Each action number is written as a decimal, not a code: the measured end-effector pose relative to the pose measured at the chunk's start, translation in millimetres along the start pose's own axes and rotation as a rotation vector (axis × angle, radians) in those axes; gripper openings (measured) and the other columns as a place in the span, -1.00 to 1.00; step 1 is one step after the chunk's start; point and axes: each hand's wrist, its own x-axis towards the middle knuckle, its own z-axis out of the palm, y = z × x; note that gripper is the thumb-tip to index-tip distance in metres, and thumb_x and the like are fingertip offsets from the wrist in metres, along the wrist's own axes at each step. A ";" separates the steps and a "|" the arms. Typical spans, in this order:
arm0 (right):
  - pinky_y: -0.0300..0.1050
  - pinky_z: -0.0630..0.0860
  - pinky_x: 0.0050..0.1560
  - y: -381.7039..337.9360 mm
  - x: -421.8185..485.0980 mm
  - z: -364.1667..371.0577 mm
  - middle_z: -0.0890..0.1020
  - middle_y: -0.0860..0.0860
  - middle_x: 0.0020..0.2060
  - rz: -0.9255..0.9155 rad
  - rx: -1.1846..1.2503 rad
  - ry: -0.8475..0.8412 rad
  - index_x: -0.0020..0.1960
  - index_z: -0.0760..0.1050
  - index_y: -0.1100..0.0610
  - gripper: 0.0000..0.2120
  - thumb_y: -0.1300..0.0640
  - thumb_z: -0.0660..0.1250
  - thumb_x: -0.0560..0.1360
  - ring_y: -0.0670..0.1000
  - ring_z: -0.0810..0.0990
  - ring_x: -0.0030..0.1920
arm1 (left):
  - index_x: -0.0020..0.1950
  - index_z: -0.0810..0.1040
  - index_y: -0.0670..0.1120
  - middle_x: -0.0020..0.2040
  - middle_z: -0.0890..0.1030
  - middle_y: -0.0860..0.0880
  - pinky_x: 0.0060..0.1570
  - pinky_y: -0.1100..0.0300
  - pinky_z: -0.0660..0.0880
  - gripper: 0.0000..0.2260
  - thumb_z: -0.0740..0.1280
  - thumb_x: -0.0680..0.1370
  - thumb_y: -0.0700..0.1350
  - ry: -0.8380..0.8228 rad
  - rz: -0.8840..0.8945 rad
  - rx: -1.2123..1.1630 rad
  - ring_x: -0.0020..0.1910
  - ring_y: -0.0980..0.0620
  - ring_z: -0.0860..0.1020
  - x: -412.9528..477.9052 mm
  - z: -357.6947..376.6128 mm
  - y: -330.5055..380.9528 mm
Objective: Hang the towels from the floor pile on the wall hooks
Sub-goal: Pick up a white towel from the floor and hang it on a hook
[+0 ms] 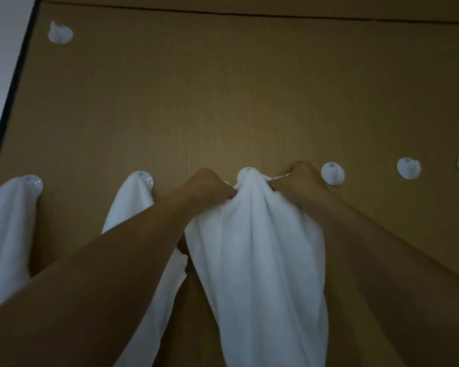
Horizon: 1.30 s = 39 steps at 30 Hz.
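Towel: I am watching the white towel (252, 247) hanging down the lower middle of the frame, its top gathered over the middle hook (248, 172) of the row.
Left hand: the left hand (210, 188) is pinching a fold of cloth just left of that hook, fingers curled tight into the fabric.
Right hand: the right hand (300, 184) is gripping the towel's upper edge just right of the hook, fingers also curled round the cloth.
Why held so: by my reading, the two hands are pulling the top apart on either side so the cloth is settling over the hook and catching there.
Hung towels: two more towels are draping from hooks at the left, one at the frame's left edge (8, 234), one just beside the left forearm (133, 207).
Free hooks: two bare hooks are sitting to the right of the hands, the nearer (332, 173) and the farther (408, 168); another (60, 33) is sitting in the upper left.
Wall: a brown panel (249, 88) is carrying all the hooks.
Hidden: the fingertips are disappearing into the folds; the middle hook is almost wholly covered, so I cannot tell whether the towel is truly caught; the towels' lower ends are running out of frame; the floor pile is not showing; the light is dim.
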 end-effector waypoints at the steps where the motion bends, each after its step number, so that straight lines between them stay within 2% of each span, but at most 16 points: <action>1: 0.02 0.58 -0.04 -1.0 -0.9 0.0 0.63 0.01 -0.15 0.004 -0.078 0.015 -0.18 0.49 0.06 -0.72 -0.08 0.47 0.28 0.03 0.60 -0.17 | -0.23 0.52 -0.18 -0.27 0.53 -0.07 -0.41 0.20 0.33 -0.73 0.47 0.41 -0.01 -0.012 0.008 0.062 -0.30 0.02 0.49 -2.4 -0.4 3.1; 3: 0.03 0.42 0.01 -2.5 -2.9 4.0 0.55 0.02 0.04 -0.092 -0.382 0.201 -0.06 0.48 0.03 -0.68 -0.11 0.45 0.31 0.04 0.50 -0.01 | -0.10 0.49 -0.15 -0.22 0.50 -0.01 -0.33 0.20 0.32 -0.68 0.44 0.41 0.07 0.091 0.131 0.294 -0.26 0.04 0.49 -8.6 3.1 7.1; 5: 0.06 0.29 0.10 -1.6 -7.0 10.1 0.46 0.05 0.12 -0.339 -0.556 0.369 0.13 0.50 -0.01 -0.64 -0.07 0.42 0.37 0.11 0.40 0.13 | 0.13 0.39 -0.08 -0.04 0.44 0.01 -0.12 0.14 0.32 -0.60 0.37 0.43 0.12 0.399 0.356 0.622 -0.04 -0.02 0.46 -13.5 13.1 2.3; 7: 0.00 0.34 0.05 -0.3 -13.2 16.8 0.48 0.02 -0.02 -0.559 -0.529 0.293 0.05 0.55 0.01 -0.81 0.05 0.34 0.45 0.10 0.43 0.05 | 0.25 0.37 -0.06 0.11 0.43 -0.07 0.01 0.06 0.30 -0.65 0.26 0.52 0.03 0.556 0.603 0.823 0.08 -0.08 0.40 -17.3 22.6 -1.9; 9: -0.09 0.40 -0.15 4.5 -19.6 23.7 0.48 -0.03 -0.23 -0.565 -0.376 0.098 -0.22 0.48 0.02 -0.88 0.15 0.26 0.48 0.03 0.49 -0.15 | 0.28 0.40 -0.11 0.12 0.45 -0.10 -0.03 0.11 0.30 -0.71 0.19 0.58 -0.09 0.427 0.685 0.853 0.05 -0.07 0.42 -17.0 29.3 -5.7; 13: -0.11 0.49 -0.11 18.6 -32.2 26.5 0.61 -0.05 -0.16 -0.380 -0.070 -0.017 -0.09 0.56 0.03 -0.80 0.11 0.16 0.58 -0.05 0.56 -0.14 | 0.24 0.44 -0.20 -0.02 0.41 -0.10 -0.16 0.20 0.32 -0.74 0.17 0.62 -0.10 0.200 0.587 0.487 -0.13 0.02 0.39 -23.5 36.3 -11.4; 15: -0.06 0.50 -0.09 23.9 -42.3 26.2 0.62 -0.05 -0.18 -0.350 0.034 -0.060 -0.07 0.56 0.07 -0.71 -0.02 0.11 0.61 -0.05 0.57 -0.17 | -0.07 0.53 -0.18 -0.12 0.44 -0.12 -0.24 0.24 0.30 -0.74 0.16 0.63 -0.05 0.201 0.516 0.273 -0.23 0.05 0.40 -33.0 40.3 -10.2; 18: -0.03 0.50 -0.07 25.8 -58.6 28.9 0.59 -0.03 -0.06 -0.433 -0.038 -0.055 -0.03 0.53 0.09 -0.65 -0.15 0.13 0.59 -0.02 0.55 -0.07 | -0.41 0.35 -0.08 -0.28 0.47 -0.13 -0.23 0.18 0.31 -0.63 0.15 0.59 0.00 0.201 0.415 0.205 -0.25 0.00 0.42 -37.6 41.7 -2.4; 20: -0.04 0.41 0.14 31.4 -61.0 31.6 0.46 -0.02 0.17 -0.464 -0.275 0.022 0.11 0.54 0.10 -0.69 -0.10 0.20 0.57 0.01 0.42 0.17 | -0.40 0.34 -0.12 -0.25 0.43 -0.13 -0.12 0.14 0.29 -0.67 0.19 0.54 -0.04 0.193 0.359 0.240 -0.13 -0.07 0.42 -38.2 39.9 0.8; 22: -0.03 0.37 0.13 34.7 -61.1 30.6 0.43 -0.01 0.11 -0.481 -0.393 0.067 0.06 0.55 0.11 -0.79 0.01 0.24 0.55 0.04 0.38 0.14 | -0.35 0.38 -0.22 -0.28 0.39 -0.11 -0.23 0.25 0.31 -0.71 0.20 0.54 -0.11 0.166 0.346 0.161 -0.24 -0.01 0.40 -37.2 38.2 0.4; 24: -0.07 0.40 -0.12 33.1 -64.0 27.7 0.51 0.01 -0.13 -0.446 -0.205 -0.034 -0.18 0.48 0.08 -0.89 0.17 0.24 0.51 0.02 0.47 -0.12 | -0.29 0.42 -0.21 -0.36 0.36 -0.02 -0.46 0.40 0.29 -0.76 0.19 0.57 -0.17 0.112 0.358 0.064 -0.39 0.11 0.33 -41.5 40.4 -1.5; 26: -0.18 0.37 -0.28 31.9 -67.4 26.5 0.52 -0.01 -0.31 -0.382 -0.029 -0.109 -0.29 0.41 0.04 -0.79 0.25 0.23 0.50 -0.04 0.48 -0.31 | -0.24 0.39 -0.15 -0.35 0.36 0.04 -0.41 0.47 0.33 -0.79 0.17 0.60 -0.18 0.155 0.359 0.017 -0.40 0.14 0.32 -48.0 47.8 -5.2; 29: -0.25 0.40 -0.32 28.8 -72.8 25.0 0.52 -0.08 -0.37 -0.333 0.071 -0.150 -0.31 0.40 0.00 -0.76 0.16 0.27 0.53 -0.10 0.49 -0.34 | -0.04 0.40 -0.12 -0.20 0.48 0.01 -0.40 0.45 0.36 -0.98 0.22 0.58 -0.18 0.283 0.358 -0.142 -0.27 0.08 0.46 -62.4 60.7 -8.0; 31: -0.17 0.44 -0.27 29.3 -73.7 25.7 0.53 -0.04 -0.34 -0.273 0.178 -0.181 -0.30 0.40 0.03 -0.76 0.08 0.30 0.54 -0.08 0.50 -0.32 | 0.16 0.41 -0.16 -0.03 0.53 -0.06 -0.32 0.37 0.38 -0.79 0.27 0.55 -0.18 0.299 0.337 -0.236 -0.12 0.03 0.53 -67.6 68.2 -9.3; 35: -0.08 0.46 -0.13 35.2 -78.4 30.5 0.52 0.00 -0.24 -0.156 0.288 -0.210 -0.18 0.40 0.10 -0.84 0.09 0.32 0.54 -0.04 0.50 -0.22 | 0.13 0.54 -0.22 -0.03 0.61 -0.11 -0.34 0.33 0.43 -0.79 0.30 0.55 -0.14 0.162 0.201 -0.448 -0.13 0.02 0.57 -76.6 76.5 -13.0; 39: -0.19 0.47 -0.25 40.4 -86.0 26.1 0.55 -0.04 -0.14 -0.195 0.278 -0.110 -0.01 0.42 0.03 -0.90 0.19 0.20 0.51 -0.04 0.56 -0.15 | -0.14 0.54 -0.20 -0.34 0.52 -0.02 -0.59 0.38 0.35 -0.85 0.28 0.53 -0.13 0.123 0.063 -0.655 -0.46 0.16 0.50 -76.0 63.0 -19.9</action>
